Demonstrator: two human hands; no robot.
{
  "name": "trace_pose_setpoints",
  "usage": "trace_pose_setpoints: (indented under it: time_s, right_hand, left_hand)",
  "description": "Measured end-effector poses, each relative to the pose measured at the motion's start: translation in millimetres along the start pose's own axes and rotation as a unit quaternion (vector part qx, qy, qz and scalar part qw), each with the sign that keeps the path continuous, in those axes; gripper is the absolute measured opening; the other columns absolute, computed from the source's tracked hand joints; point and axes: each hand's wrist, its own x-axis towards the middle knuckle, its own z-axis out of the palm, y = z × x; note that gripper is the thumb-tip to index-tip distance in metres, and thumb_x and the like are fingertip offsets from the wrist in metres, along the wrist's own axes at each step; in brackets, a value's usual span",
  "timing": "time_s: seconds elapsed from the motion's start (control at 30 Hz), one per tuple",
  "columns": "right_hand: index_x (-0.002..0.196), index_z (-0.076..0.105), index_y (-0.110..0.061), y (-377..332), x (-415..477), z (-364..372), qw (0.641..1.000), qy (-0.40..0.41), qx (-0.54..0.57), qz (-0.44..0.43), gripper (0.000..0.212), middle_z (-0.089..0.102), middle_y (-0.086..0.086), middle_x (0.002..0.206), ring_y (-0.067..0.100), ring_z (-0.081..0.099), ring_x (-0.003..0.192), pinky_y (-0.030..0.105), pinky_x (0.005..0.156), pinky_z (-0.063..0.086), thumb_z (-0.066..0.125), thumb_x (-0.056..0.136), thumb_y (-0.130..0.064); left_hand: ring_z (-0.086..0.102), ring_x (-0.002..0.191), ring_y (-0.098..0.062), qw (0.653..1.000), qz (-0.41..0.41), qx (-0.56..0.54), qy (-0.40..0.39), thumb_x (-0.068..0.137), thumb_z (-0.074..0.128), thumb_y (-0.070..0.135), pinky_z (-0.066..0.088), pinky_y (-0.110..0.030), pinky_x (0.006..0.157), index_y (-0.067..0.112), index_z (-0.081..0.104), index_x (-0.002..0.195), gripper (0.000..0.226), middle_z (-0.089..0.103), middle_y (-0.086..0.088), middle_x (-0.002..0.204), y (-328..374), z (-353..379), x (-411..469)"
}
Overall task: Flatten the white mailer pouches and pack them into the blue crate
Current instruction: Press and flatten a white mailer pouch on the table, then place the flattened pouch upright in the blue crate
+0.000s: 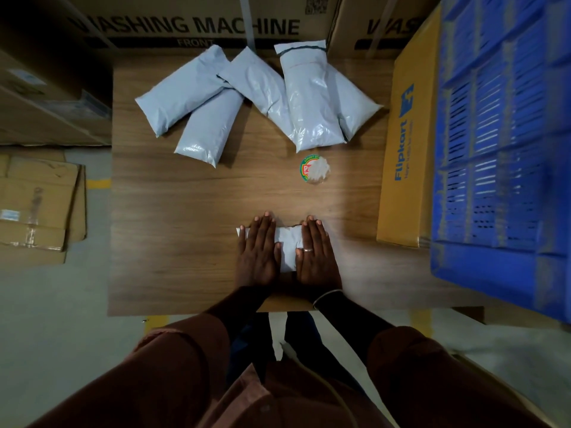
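Note:
A white mailer pouch (289,247) lies flat on the wooden table (185,236) near its front edge. My left hand (258,250) presses palm-down on its left part, fingers together. My right hand (313,253), with a ring on one finger, presses palm-down on its right part. Most of the pouch is hidden under the two hands. Several puffy white mailer pouches (259,97) lie in a loose pile at the back of the table. The blue crate (500,149) stands to the right of the table, its slatted wall facing up.
A yellow Flipkart box (408,149) sits between the table and the crate. A round sticker (313,169) marks the table's middle. Large washing machine cartons (185,26) stand behind the table. Flattened cardboard (37,208) lies on the floor at the left.

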Motion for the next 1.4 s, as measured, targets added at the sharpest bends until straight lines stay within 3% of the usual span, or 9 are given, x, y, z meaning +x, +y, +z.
trace_pose_setpoints:
  time_s: [0.1,0.2,0.33,0.43,0.6,0.8,0.93,1.0,1.4]
  right_hand:
    - [0.152,0.027,0.002,1,0,-6,1.0,-0.02,-0.012,-0.005,0.056,0.024,0.018,0.162,0.029,0.016,0.153,0.045,0.124,0.021,0.032,0.102,-0.024]
    - [0.147,0.037,0.005,1,0,-19,0.993,-0.052,-0.073,-0.081,0.057,0.035,0.022,0.156,0.038,0.028,0.147,0.051,0.119,0.025,0.042,0.098,-0.025]
    - [0.136,0.054,-0.008,-6,8,-48,0.993,-0.027,-0.081,-0.084,0.052,0.056,0.012,0.132,0.033,0.051,0.124,0.042,0.112,0.034,0.048,0.09,-0.034]
    - [0.119,0.065,-0.014,-17,24,-73,0.995,-0.05,-0.06,-0.068,0.044,0.06,0.006,0.118,0.028,0.058,0.109,0.034,0.099,0.04,0.064,0.081,-0.036]
    - [0.119,0.061,-0.017,-52,58,-138,0.988,-0.141,-0.055,-0.03,0.048,0.049,0.001,0.129,0.022,0.056,0.116,0.033,0.097,0.047,0.074,0.08,-0.041]
    - [0.122,0.066,-0.022,-130,137,-287,0.995,-0.005,-0.05,-0.087,0.047,0.067,0.008,0.12,0.025,0.059,0.118,0.033,0.096,0.048,0.077,0.078,-0.037]
    - [0.108,0.071,-0.024,-184,170,-392,0.985,0.099,-0.068,-0.124,0.034,0.073,0.006,0.109,0.028,0.066,0.108,0.033,0.088,0.052,0.078,0.076,-0.035]
    - [0.11,0.072,-0.026,-205,173,-431,0.98,0.128,-0.074,-0.13,0.034,0.073,0.006,0.111,0.026,0.066,0.107,0.031,0.087,0.05,0.08,0.077,-0.032]
    - [0.113,0.073,-0.022,-256,168,-528,0.959,0.233,-0.082,-0.136,0.027,0.074,0.006,0.111,0.026,0.066,0.104,0.038,0.09,0.053,0.07,0.086,-0.027]
  left_hand:
    - [0.029,0.151,-0.026,0.999,0.003,0.001,-0.032,0.105,0.028,0.036,0.019,-0.05,0.124,0.01,0.04,0.152,0.055,0.032,-0.007,0.163,2,-13,2]
    - [0.037,0.146,-0.026,0.997,0.021,0.026,-0.069,0.102,0.027,0.046,0.014,-0.053,0.124,0.017,0.052,0.141,0.055,0.04,-0.006,0.158,-2,-34,6]
    - [0.057,0.127,-0.024,0.994,0.041,0.043,-0.096,0.093,0.042,0.057,0.031,-0.053,0.119,0.018,0.064,0.122,0.053,0.063,-0.003,0.133,-8,-61,17]
    - [0.064,0.108,-0.025,0.986,0.002,-0.003,-0.164,0.086,0.062,0.058,0.044,-0.034,0.096,0.023,0.062,0.119,0.048,0.068,-0.002,0.116,-5,-87,30]
    - [0.064,0.097,-0.017,0.982,-0.01,-0.098,-0.164,0.069,0.081,0.05,0.045,-0.028,0.075,0.03,0.065,0.103,0.042,0.069,0.005,0.103,-2,-147,52]
    - [0.069,0.087,-0.015,0.989,0.025,-0.146,-0.011,0.065,0.083,0.042,0.056,-0.033,0.079,0.029,0.073,0.092,0.032,0.075,0.006,0.092,5,-312,126]
    - [0.071,0.098,-0.02,0.983,0.088,-0.145,0.074,0.072,0.086,0.023,0.058,-0.038,0.088,0.02,0.077,0.109,0.038,0.077,-0.003,0.108,16,-429,158]
    - [0.068,0.102,-0.014,0.981,0.099,-0.144,0.086,0.078,0.083,0.018,0.054,-0.03,0.088,0.019,0.074,0.118,0.04,0.074,0.002,0.115,21,-471,166]
    - [0.06,0.1,-0.008,0.963,0.167,-0.149,0.148,0.088,0.073,0.016,0.045,-0.024,0.08,0.017,0.071,0.12,0.032,0.068,0.006,0.114,46,-587,183]
